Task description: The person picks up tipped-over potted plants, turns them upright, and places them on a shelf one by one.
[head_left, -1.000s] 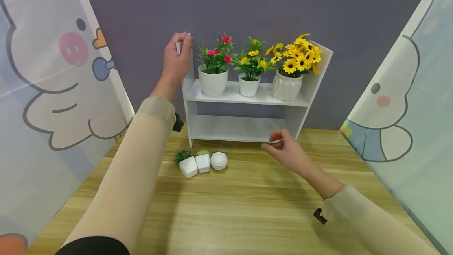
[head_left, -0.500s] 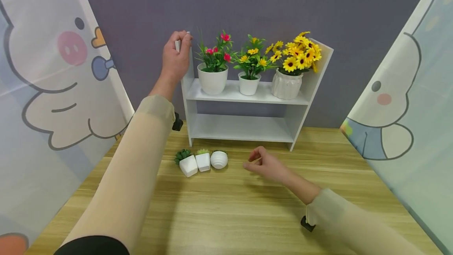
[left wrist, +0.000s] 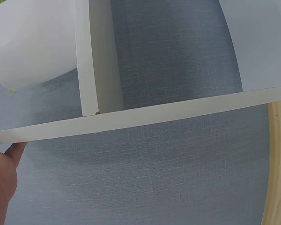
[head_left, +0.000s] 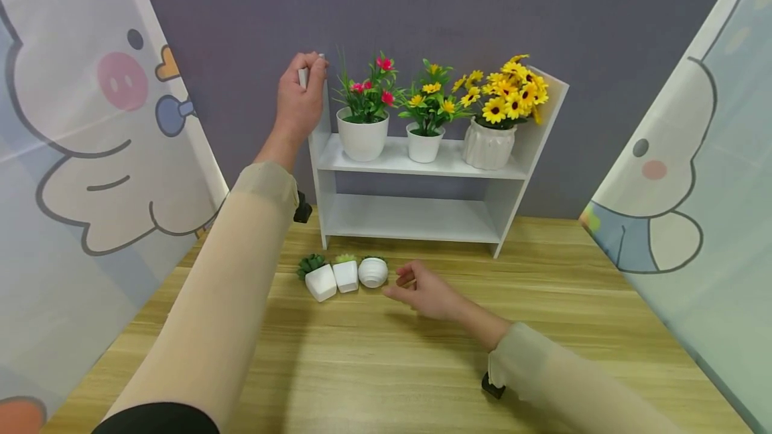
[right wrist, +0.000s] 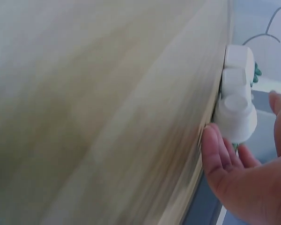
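Note:
My left hand (head_left: 299,102) grips the upper end of the left side panel of a white two-tier shelf (head_left: 416,220). In the left wrist view only part of that hand (left wrist: 1,176) shows, at the panel's edge. My right hand (head_left: 425,292) is just right of a small round white pot (head_left: 373,273) lying on its side, thumb and fingers apart. The right wrist view has the fingers close beside the round pot (right wrist: 235,119); whether they touch it I cannot tell. Two squarish white pots with succulents, a middle one (head_left: 346,276) and a left one (head_left: 321,283), lie tipped beside it.
On the upper shelf stand a pink-flowered plant (head_left: 363,136), a small yellow-flowered plant (head_left: 425,145) and a sunflower pot (head_left: 488,146). The wooden table (head_left: 362,367) meets a grey wall (head_left: 422,5) behind. Cartoon-printed sheets (head_left: 78,186) hang at both sides.
My right hand has moved left and toward me, from the shelf's lower right corner to beside the round pot. The left hand stays on the side panel, and the pots have not moved.

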`<state>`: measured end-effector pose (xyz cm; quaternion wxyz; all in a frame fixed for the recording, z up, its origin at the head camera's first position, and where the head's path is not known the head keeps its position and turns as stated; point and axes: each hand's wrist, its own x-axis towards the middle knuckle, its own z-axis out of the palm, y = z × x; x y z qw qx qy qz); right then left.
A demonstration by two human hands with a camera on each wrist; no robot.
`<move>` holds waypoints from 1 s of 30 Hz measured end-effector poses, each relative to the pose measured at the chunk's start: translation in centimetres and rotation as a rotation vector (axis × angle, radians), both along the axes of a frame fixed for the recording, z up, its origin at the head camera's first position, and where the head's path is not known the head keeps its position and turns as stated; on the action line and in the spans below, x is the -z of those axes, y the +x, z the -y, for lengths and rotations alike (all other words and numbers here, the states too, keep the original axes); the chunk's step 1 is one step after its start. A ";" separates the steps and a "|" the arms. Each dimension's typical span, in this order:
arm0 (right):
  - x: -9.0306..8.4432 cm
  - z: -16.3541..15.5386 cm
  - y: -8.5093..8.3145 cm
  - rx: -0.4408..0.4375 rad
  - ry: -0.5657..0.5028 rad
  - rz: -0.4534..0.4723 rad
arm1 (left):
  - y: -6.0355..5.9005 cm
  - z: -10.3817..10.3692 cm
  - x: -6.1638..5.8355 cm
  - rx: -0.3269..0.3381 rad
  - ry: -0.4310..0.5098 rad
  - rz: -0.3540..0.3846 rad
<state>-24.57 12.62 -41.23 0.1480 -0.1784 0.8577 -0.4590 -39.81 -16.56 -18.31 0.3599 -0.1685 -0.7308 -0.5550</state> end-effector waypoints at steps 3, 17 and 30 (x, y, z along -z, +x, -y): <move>0.2 1.0 0.1 0.043 0.002 -0.029 | 0.0 0.0 -0.1 -0.001 0.006 -0.004; 0.8 4.5 -1.2 0.176 0.114 -0.099 | 0.1 0.0 -0.1 -0.009 0.000 0.019; 0.6 5.5 -2.2 0.191 0.178 -0.071 | 0.1 -0.1 -0.1 -0.004 -0.004 0.000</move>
